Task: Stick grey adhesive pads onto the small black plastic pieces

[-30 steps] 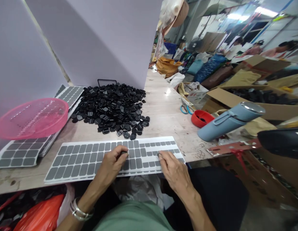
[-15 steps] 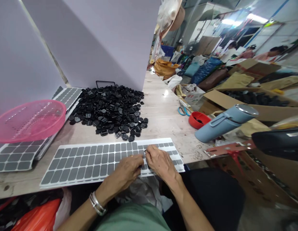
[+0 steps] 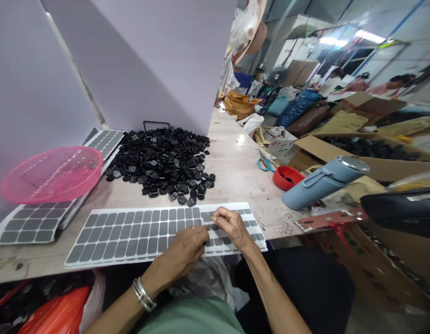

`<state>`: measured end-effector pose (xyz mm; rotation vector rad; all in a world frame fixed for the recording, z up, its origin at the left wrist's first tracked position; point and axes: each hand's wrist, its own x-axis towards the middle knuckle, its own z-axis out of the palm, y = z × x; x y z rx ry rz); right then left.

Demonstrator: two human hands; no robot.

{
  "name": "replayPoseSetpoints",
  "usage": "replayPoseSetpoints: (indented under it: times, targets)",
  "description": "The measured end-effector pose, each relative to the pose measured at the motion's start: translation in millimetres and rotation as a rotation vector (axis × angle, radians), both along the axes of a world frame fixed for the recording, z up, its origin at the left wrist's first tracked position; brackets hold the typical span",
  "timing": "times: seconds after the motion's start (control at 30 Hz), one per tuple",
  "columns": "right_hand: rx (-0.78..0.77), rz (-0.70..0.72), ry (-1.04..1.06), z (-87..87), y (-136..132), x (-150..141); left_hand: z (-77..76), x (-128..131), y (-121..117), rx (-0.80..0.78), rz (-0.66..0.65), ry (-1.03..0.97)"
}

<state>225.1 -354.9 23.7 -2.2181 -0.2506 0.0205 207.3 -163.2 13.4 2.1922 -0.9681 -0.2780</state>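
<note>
A white sheet with rows of grey rounded adhesive pads (image 3: 134, 230) lies along the table's front edge, with another sheet edge showing beneath it. My left hand (image 3: 187, 245) is closed over the middle of the sheet, its fingers curled downward; whatever they hold is hidden. To its right, my right hand (image 3: 232, 226) is pinched just above the sheet, and what sits between its fingertips is too small to make out. Behind the sheet is a heap of small black plastic pieces (image 3: 162, 160), a few lying loose near the sheet.
A pink plastic basket (image 3: 51, 176) rests on more pad sheets (image 3: 30, 225) at the left. To the right are blue-handled scissors (image 3: 265, 163), a red bowl (image 3: 287, 178) with black bits and a tilted blue flask (image 3: 322, 183). A pale panel (image 3: 148, 60) stands behind the heap.
My right hand has lifted and drawn slightly right, away from the left hand, opening a gap between them. My left hand stays curled over the sheet. The view has shifted a little.
</note>
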Motion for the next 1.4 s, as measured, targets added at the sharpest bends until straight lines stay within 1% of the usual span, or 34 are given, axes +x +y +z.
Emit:
replayPoseSetpoints:
  times: [0.1,0.17,0.23,0.3,0.4,0.47,0.53,0.6,0.63,0.67,0.73,0.83,0.93,1.03,1.07,1.1,1.13,1.2,1.23,1.27,1.33,1.4]
  targets:
    - [0.124,-0.011,0.04,3.2,-5,-10,3.8,-10,4,-0.088,-0.001,0.142]
    - [0.177,-0.018,0.069,4.0,-10,-19,4.0,-20,9,-0.137,-0.039,0.263]
    - [0.214,-0.028,0.095,3.4,-14,-28,2.6,-31,15,-0.126,-0.082,0.351]
    - [0.253,-0.045,0.128,1.7,-18,-37,2.1,-40,21,-0.083,-0.092,0.394]
    - [0.3,-0.066,0.184,-2.0,-20,-47,8.8,-40,27,-0.084,-0.063,0.421]
    - [0.307,-0.079,0.191,-4.7,-20,-51,16.2,-28,28,-0.129,-0.021,0.408]
    - [0.306,-0.093,0.182,-6.7,-20,-54,20.2,-7,26,-0.142,0.086,0.309]
    - [0.301,-0.098,0.173,-7.5,-19,-56,17.6,18,22,-0.105,0.257,0.113]
    - [0.293,-0.093,0.172,-7.4,-18,-56,14.1,29,19,-0.074,0.321,0.015]
    - [0.285,-0.087,0.169,-6.9,-18,-57,9.6,40,16,-0.03,0.352,-0.067]
    - [0.26,-0.074,0.157,-5.6,-15,-58,0.5,56,9,0.075,0.348,-0.169]
    - [0.214,-0.063,0.129,-4.8,-12,-59,-6.6,68,0,0.155,0.338,-0.206]
    - [0.194,-0.061,0.124,-7.8,-11,-61,-3.3,74,-3,0.129,0.384,-0.176]
    - [0.238,-0.067,0.153,-13.2,-13,-64,5.8,74,4,0.076,0.432,-0.124]
    - [0.273,-0.067,0.171,-14.8,-13,-64,8.8,71,7,0.019,0.443,-0.065]
    - [0.319,-0.063,0.193,-15.9,-12,-65,11.3,67,10,-0.068,0.446,0.04]
    - [0.374,-0.052,0.218,-16.3,-11,-65,13.3,62,13,-0.177,0.442,0.192]
    - [0.499,-0.006,0.27,-15.2,-6,-66,15.1,46,15,-0.382,0.4,0.579]
    - [0.556,0.029,0.297,-13.9,-3,-66,15.1,38,15,-0.448,0.366,0.762]
    - [0.6,0.07,0.326,-12.4,1,-66,14.5,29,15,-0.481,0.333,0.903]
    - [0.639,0.151,0.379,-9.9,8,-66,12.4,14,13,-0.531,0.283,1.081]
    - [0.631,0.198,0.409,-9.3,13,-67,9.6,5,11,-0.609,0.267,1.167]
